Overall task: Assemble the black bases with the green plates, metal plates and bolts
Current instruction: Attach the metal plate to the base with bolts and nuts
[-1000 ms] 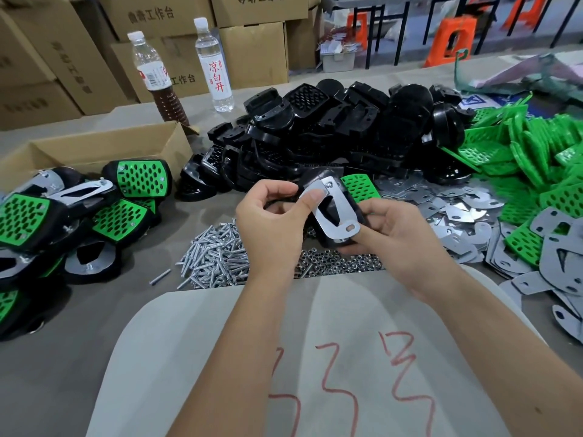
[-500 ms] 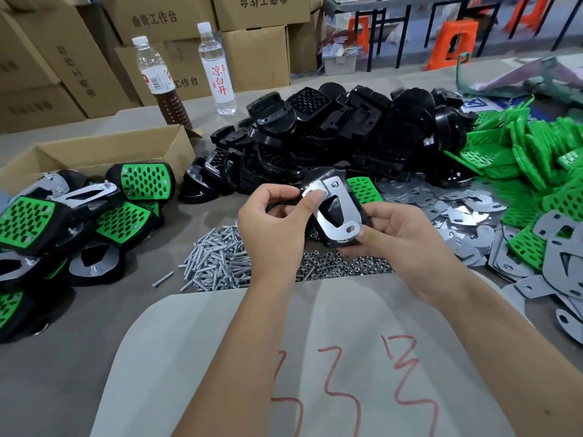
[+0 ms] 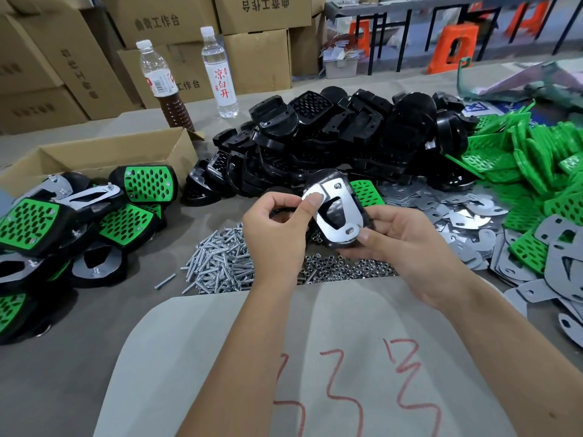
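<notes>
Grey worktable (image 3: 79,357), view nudged lower versus earlier. Held black base (image 3: 331,212) with metal plate (image 3: 339,212) above bolts (image 3: 220,263); left hand (image 3: 277,234) thumb pressing plate, right hand (image 3: 400,244) pinching lower edge.

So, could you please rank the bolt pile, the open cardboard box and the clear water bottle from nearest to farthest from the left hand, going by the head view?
1. The bolt pile, just left of and below the left hand.
2. The open cardboard box, farther left and back.
3. The clear water bottle, upright at the table's far edge.
</notes>
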Tool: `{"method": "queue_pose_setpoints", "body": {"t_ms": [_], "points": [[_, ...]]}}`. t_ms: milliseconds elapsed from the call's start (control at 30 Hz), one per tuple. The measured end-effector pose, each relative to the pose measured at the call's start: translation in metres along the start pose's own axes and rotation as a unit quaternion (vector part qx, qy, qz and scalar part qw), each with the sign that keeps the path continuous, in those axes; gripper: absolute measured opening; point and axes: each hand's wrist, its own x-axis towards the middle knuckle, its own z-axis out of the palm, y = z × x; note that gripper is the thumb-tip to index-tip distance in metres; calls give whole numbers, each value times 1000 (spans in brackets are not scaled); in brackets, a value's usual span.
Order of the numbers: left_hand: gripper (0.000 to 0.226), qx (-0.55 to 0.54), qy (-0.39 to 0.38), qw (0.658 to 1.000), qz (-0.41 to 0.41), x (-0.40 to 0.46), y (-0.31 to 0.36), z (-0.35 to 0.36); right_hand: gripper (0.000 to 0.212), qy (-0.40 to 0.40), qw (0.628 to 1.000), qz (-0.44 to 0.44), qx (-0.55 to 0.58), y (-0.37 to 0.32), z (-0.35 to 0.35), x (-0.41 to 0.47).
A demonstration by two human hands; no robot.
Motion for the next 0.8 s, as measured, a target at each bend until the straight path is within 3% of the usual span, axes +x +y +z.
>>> {"method": "queue_pose_setpoints", "body": {"t_ms": [500, 800], "points": [[19, -19, -56, 998, 6, 3, 2, -3, 27, -9, 1000, -4, -3, 0, -2, 0], [34, -18, 2, 1000, -15, -1, 1, 2, 29, -40, 999, -7, 36, 0, -4, 1]]}}
